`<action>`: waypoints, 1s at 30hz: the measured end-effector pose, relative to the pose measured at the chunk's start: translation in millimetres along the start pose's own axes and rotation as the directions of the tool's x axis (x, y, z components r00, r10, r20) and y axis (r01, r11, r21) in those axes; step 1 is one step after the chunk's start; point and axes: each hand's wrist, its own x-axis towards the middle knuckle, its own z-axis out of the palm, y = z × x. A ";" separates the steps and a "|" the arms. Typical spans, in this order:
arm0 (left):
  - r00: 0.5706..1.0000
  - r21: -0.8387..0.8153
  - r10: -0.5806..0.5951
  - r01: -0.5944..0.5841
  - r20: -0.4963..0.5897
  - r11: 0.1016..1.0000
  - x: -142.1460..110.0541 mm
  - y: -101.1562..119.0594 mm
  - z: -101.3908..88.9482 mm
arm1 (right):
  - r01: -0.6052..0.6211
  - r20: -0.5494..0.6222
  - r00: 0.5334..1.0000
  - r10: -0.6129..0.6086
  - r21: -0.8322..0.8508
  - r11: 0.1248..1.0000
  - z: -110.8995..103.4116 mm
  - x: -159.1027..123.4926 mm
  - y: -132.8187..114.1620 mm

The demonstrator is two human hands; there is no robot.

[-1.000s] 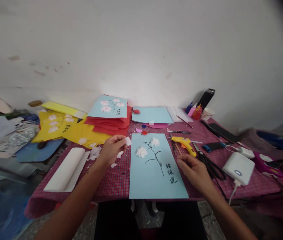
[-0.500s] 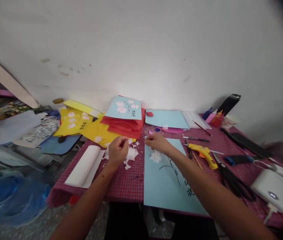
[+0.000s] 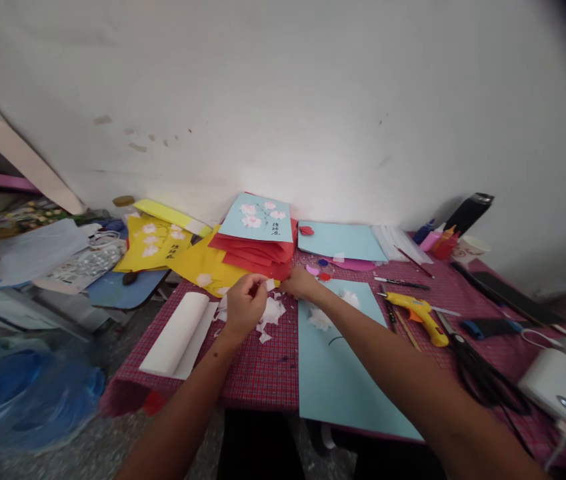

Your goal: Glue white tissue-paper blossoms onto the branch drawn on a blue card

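My left hand (image 3: 245, 305) is closed in a pinch, a small piece of white paper (image 3: 271, 285) at its fingertips. Just right of it, my right hand (image 3: 301, 285) has its fingers pressed together, and I cannot make out what is in them. Torn white paper scraps (image 3: 273, 312) lie below the left hand. Under my right forearm is a light blue sheet (image 3: 343, 380) bearing white paper flowers (image 3: 319, 319) and a dark painted branch, partly hidden by the arm. A folded white paper roll (image 3: 175, 337) rests to the left.
Finished blue flower picture (image 3: 253, 217) tops a stack of red sheets (image 3: 257, 251); yellow sheets (image 3: 207, 257) lie beside it. On the right are a yellow glue gun (image 3: 420, 315), black scissors (image 3: 477, 370), a white power bank (image 3: 565, 397), a paintbrush (image 3: 413, 261) and paint bottles (image 3: 443, 241).
My right hand has moved left from over the blue sheet toward my left hand, uncovering the second white flower and a red paint spot. The camera view has shifted slightly.
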 end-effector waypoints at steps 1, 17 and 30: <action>1.000 -0.001 0.003 -0.003 0.003 1.000 0.1 0.0 0.0 | -0.023 -0.004 1.000 0.023 0.020 1.000 -0.4 -1.3 0.2; 0.986 0.105 0.093 -0.108 0.140 0.989 -8.2 3.4 2.6 | -0.112 -0.299 0.948 0.105 -0.009 0.994 -95.0 -171.4 74.0; 0.983 0.138 0.098 -0.120 0.154 0.983 -9.1 -2.0 5.4 | -0.082 -0.254 0.967 0.030 -0.195 0.977 -76.1 -181.8 104.0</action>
